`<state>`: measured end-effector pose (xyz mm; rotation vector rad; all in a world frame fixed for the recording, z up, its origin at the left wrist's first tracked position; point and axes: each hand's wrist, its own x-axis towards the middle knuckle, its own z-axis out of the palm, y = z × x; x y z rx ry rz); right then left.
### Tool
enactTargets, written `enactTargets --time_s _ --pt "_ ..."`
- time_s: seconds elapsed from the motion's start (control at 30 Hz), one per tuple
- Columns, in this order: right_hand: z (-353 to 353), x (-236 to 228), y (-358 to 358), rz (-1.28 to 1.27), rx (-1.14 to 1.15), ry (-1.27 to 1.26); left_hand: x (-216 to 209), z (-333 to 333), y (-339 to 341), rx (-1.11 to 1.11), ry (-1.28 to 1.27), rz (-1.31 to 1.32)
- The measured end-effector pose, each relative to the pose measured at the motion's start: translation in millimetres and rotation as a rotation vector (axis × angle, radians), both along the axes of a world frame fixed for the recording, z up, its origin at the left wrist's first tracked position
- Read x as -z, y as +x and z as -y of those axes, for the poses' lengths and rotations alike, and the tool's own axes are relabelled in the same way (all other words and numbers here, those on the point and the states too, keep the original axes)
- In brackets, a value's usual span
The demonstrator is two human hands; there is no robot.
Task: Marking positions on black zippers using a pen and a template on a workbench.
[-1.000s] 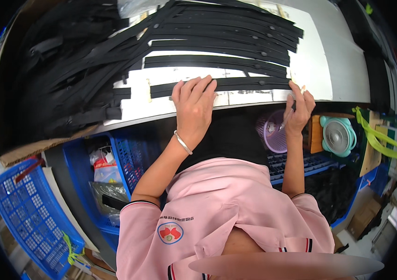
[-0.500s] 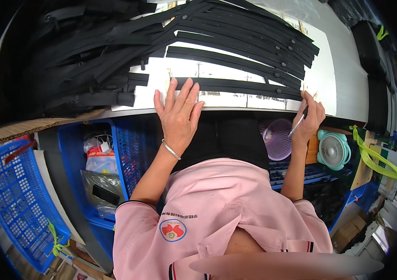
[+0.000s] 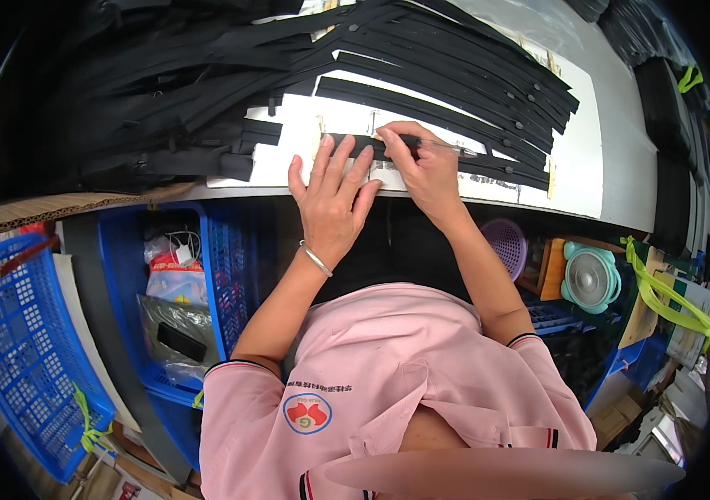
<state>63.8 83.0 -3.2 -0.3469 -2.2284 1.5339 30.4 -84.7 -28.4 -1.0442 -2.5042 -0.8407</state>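
Note:
My left hand [image 3: 334,200] lies with fingers spread, fingertips pressing the left end of a black fabric strip [image 3: 521,175]. This strip stretches along the near side of a white board [image 3: 582,158]. In my right hand [image 3: 431,175] is a slim pen [image 3: 453,148], pinched like a writing tool over the strip, just right of my left fingers. Its back end points to the right; the tip is hidden by my fingers. Beyond, several more black strips [image 3: 446,112] lie side by side on the board, some with small dark round pieces on them.
A heap of black strips [image 3: 121,108] covers the table's left side, above a cardboard edge [image 3: 80,207]. Below the table are a blue crate [image 3: 155,367] with bags and a phone, a purple basket [image 3: 505,246] and a small teal fan [image 3: 590,277]. Another blue basket [image 3: 21,333] stands far left.
My right hand has moved left with the pen, from the strip's right end to beside my left hand. My left hand stays pressed on the strip; the view has shifted slightly.

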Motion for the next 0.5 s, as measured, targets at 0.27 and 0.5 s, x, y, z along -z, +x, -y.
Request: enactTargets --time_s 0.27,0.5 --pt "3.1 1.7 -2.4 0.057 0.000 0.034 0.9 2.1 -1.7 -0.015 0.027 0.005" --pt "2.3 2.6 -0.7 -0.018 0.005 0.090 1.9 0.5 -2.4 -0.009 0.030 -0.001"
